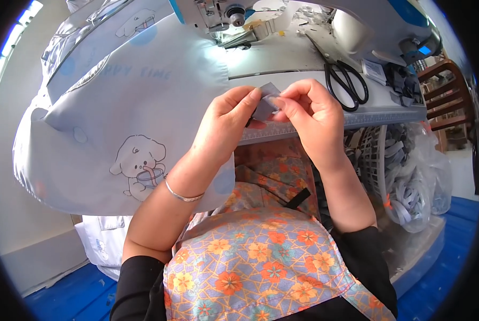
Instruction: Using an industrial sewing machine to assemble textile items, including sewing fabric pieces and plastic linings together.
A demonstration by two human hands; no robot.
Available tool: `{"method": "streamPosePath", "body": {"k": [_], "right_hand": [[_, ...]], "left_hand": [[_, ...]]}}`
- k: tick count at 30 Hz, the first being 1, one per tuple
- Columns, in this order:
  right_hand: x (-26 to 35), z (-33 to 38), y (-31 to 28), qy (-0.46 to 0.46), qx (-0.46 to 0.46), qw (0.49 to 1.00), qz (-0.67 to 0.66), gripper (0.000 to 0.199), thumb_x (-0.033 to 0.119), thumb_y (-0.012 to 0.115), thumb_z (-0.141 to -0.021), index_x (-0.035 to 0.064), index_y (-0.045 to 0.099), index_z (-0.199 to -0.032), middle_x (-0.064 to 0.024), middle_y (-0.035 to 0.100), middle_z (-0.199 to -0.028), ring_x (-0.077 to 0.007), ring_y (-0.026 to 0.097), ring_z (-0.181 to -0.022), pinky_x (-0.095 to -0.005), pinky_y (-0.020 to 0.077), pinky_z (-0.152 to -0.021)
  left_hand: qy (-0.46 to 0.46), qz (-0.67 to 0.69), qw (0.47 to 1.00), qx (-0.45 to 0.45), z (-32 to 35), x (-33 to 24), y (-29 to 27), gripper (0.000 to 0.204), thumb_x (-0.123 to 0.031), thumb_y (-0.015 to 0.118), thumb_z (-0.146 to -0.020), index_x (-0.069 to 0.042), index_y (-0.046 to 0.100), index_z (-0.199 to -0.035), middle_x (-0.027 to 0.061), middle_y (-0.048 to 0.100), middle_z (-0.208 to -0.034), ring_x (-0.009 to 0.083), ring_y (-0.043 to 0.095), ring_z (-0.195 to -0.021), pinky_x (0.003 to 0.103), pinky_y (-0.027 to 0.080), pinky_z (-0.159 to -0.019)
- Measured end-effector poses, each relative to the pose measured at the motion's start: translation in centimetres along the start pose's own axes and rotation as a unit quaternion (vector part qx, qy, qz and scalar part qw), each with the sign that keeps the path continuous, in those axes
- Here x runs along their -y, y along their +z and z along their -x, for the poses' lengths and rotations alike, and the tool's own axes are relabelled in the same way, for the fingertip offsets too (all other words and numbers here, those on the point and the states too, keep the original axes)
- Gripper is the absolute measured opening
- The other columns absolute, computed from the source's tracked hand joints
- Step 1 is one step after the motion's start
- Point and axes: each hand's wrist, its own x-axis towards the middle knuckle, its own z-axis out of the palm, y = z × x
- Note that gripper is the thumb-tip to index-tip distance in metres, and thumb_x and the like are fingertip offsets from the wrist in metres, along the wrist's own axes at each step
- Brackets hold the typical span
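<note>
- We have the small grey piece [268, 103] between both hands, just in front of the tabletop [274, 63] edge.
- Left hand [224, 117]: fingers closed, thumb pinching the piece's left side. Dark bit below those fingers, we can't tell what.
- Right hand [318, 115]: thumb and forefinger nipped together at its right edge.
- Right of fingers: black-handled scissors [329, 63], open basket [383, 166] lower down.
- Left of fingers: we see pale printed fabric [180, 101].
- Beyond fingers: sewing machine [378, 29].

I wear an apron [253, 265] with orange, yellow and teal flowers on dusty purple; black sleeves [138, 286] flank the apron, and beyond its upper left a silver bangle [184, 197] circles my left forearm [156, 227].
</note>
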Motion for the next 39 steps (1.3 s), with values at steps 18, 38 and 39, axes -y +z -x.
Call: {"method": "streamPosePath", "body": {"k": [18,38,39], "right_hand": [[-5.3,-14.4,5.0,0.009,0.072,0.95,0.302,0.02,0.022,0.074,-0.087,0.0021,0.071,-0.086,-0.0024,0.067,-0.071,-0.0104,0.061,-0.063,-0.0273,0.049,-0.061],[-6.3,-12.2,4.4,-0.294,0.035,0.811,0.504,0.011,0.012,0.067,-0.087,0.0122,0.076,-0.093,-0.0092,0.064,-0.082,-0.0324,0.066,-0.072,-0.0429,0.0541,-0.063],[-6.3,-12.3,4.5,-0.296,0.035,0.811,0.504,0.011,0.012,0.067,-0.087,0.0122,0.076,-0.093,-0.0092,0.064,-0.082,-0.0324,0.066,-0.072,-0.0429,0.0541,-0.063]], "left_hand": [[0.431,-0.658,0.605,-0.123,-9.0,-2.5,-9.3,0.011,-0.009,0.06,-0.081,-0.003,0.069,-0.085,0.013,0.07,-0.099,0.0293,0.066,-0.091,0.04,0.052,-0.081],[0.451,-0.611,0.65,-0.038,-8.2,-0.1,-9.6,0.025,-0.006,0.06,-0.08,-0.001,0.069,-0.103,0.0116,0.07,-0.112,0.0286,0.064,-0.107,0.041,0.052,-0.094],[0.449,-0.612,0.649,-0.041,-8.4,-0.2,-9.5,0.025,-0.006,0.06,-0.08,-0.001,0.068,-0.102,0.012,0.07,-0.112,0.0288,0.064,-0.106,0.041,0.052,-0.094]]}}
